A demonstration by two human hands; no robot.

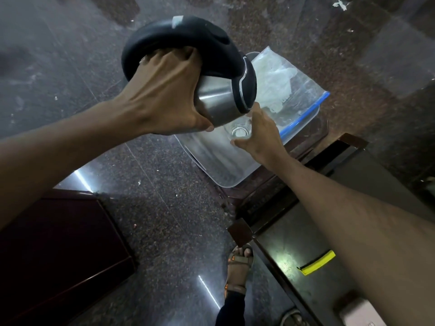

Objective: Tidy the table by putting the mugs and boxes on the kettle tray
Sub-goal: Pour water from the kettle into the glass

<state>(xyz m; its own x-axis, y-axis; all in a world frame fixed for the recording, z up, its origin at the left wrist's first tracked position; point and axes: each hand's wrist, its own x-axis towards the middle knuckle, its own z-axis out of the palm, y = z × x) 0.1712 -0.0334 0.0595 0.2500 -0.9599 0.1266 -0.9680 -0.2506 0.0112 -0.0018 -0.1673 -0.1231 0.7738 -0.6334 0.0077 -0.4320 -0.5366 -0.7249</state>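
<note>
The left hand (164, 95) grips the steel kettle (200, 74) by its body, tilted and aloft over the near end of the clear tray (219, 165); the right hand (256, 135) curls around a glass (239, 132) standing on that tray (a steady hold would keep it upright). Beyond lies a zip bag (289, 90); the tray sits on a small dark counter (303, 149) over speckled stone floor (164, 203).

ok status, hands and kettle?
Left hand grips tilted kettle. Right hand holds glass over tray. Zip bag crowds tray.
</note>
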